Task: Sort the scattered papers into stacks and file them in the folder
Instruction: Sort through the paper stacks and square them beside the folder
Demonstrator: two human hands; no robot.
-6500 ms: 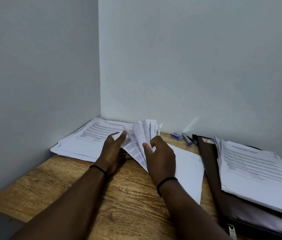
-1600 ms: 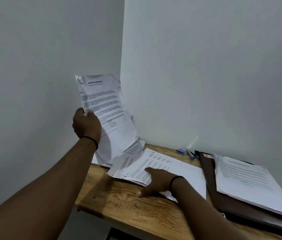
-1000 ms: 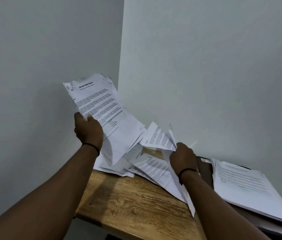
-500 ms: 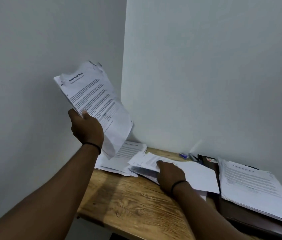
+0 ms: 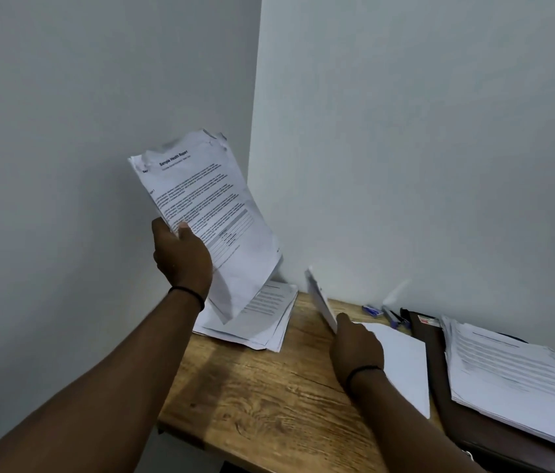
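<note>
Grey walls corner a wooden worktop [image 5: 269,387]. Right of it lies the brown folder [image 5: 440,380] under a sorted stack [image 5: 515,373]. Left hand [image 5: 182,256], grip curled round a raised sheaf [image 5: 208,213], likely collecting matches; right hand [image 5: 356,349] pinches lifted sheets [image 5: 318,298].

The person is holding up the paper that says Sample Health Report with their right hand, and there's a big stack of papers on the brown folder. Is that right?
Not quite. The head view shows the left hand holding up the Sample Health Report paper. The stack of papers does lie on the brown folder.
</note>
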